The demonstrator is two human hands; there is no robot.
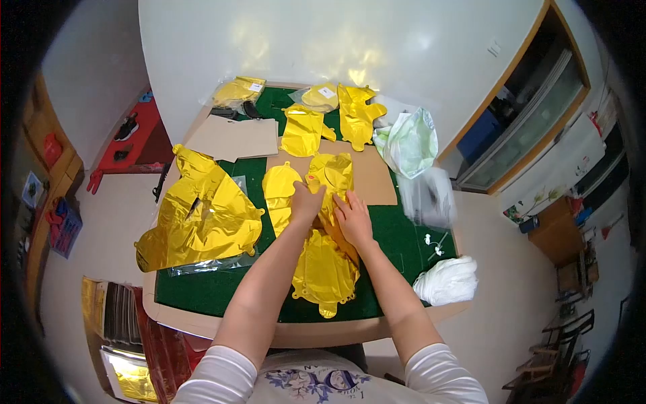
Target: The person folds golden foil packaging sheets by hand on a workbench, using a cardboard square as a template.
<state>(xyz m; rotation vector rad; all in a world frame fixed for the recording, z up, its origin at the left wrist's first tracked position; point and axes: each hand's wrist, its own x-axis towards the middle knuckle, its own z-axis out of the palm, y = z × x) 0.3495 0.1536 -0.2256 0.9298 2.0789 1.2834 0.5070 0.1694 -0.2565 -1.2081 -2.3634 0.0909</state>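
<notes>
A flat gold foil piece (325,269) lies folded across the middle of the green-topped table (390,296). My left hand (307,202) is on its upper part, with thumb and fingers closed on the foil. To the right, my right hand (353,219) rests on the foil's edge, fingers spread and lying nearly flat. A larger gold foil piece (208,222) lies on the left side of the table, partly over a clear plastic sheet. Beyond my hands are two more gold foil pieces, one (301,131) beside the other (359,114).
Brown cardboard (377,176) lies beyond the foil, with another sheet (241,137) at the back left. On the right are a pale green plastic bag (408,141), a clear bag (431,198) and a white bundle (446,281). Bagged gold foil (239,91) lies near the wall.
</notes>
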